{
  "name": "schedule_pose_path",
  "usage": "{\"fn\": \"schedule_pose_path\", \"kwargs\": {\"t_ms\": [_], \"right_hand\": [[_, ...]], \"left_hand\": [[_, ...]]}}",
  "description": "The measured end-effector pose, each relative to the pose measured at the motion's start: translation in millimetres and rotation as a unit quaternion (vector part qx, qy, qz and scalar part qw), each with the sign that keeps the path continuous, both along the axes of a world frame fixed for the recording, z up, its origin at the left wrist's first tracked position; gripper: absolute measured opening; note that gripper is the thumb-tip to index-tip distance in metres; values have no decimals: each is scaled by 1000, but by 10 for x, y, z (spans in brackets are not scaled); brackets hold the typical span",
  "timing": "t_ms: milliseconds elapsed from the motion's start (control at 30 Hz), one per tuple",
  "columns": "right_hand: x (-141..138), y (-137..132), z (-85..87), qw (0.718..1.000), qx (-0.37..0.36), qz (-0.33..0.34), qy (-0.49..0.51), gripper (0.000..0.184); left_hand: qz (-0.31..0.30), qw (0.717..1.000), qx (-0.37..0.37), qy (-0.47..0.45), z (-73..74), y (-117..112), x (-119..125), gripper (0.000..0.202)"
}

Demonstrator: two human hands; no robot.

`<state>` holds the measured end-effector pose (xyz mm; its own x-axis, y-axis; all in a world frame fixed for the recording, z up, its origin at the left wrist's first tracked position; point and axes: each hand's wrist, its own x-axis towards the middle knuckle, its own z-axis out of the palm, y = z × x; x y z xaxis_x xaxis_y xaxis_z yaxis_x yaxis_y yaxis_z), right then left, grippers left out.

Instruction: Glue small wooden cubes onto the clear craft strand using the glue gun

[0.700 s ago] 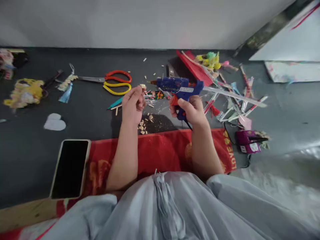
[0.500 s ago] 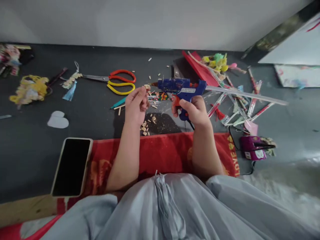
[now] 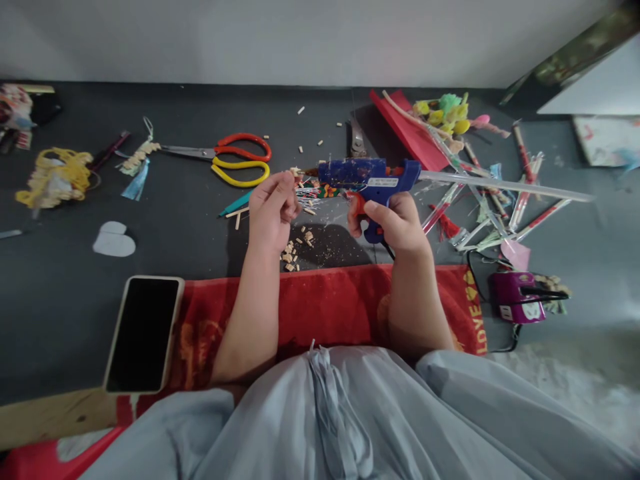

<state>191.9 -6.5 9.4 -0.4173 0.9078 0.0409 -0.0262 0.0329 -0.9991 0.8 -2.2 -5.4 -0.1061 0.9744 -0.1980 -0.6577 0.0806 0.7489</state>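
Observation:
My right hand [image 3: 393, 223] is wrapped round a blue hot glue gun [image 3: 353, 173], one finger at its orange trigger. A long clear glue stick [image 3: 505, 185] runs out of the gun's back end. Pinched in the fingertips of my left hand [image 3: 274, 207] is a small pale wooden piece [image 3: 296, 172]. The gun's nozzle points left and reaches this piece; whether they touch I cannot tell. Below the hands lie small wooden bits [image 3: 290, 255] on the dark table. Thin white-stemmed sticks [image 3: 307, 195] lie just behind my left hand.
Scissors [image 3: 243, 160] with red and yellow handles lie behind my left hand. A phone [image 3: 145, 333] and a white heart cutout [image 3: 114, 240] are at left. Red folded paper [image 3: 410, 130], plastic tubes and a purple box [image 3: 517, 297] are at right. A red towel [image 3: 330, 307] lines the near edge.
The glue gun and my right hand have shifted slightly to the right. My left hand stays nearly in place, still pinching the wooden piece by the nozzle. The view has moved a little.

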Motion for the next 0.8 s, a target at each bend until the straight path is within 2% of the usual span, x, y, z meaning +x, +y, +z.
{"fn": "schedule_pose_path", "kwargs": {"t_ms": [333,533,800], "right_hand": [[20,0,-11,1000,12,-1,-19,28],[31,2,-1,1000,15,4,-26,30],[27,5,7,999,23,6,-31,32]], "left_hand": [[4,1000,10,-18,-17,-5,6,17],[-5,1000,-11,6,-11,1,5,20],[-8,1000,1,-5,-36,3,-4,17]]}}
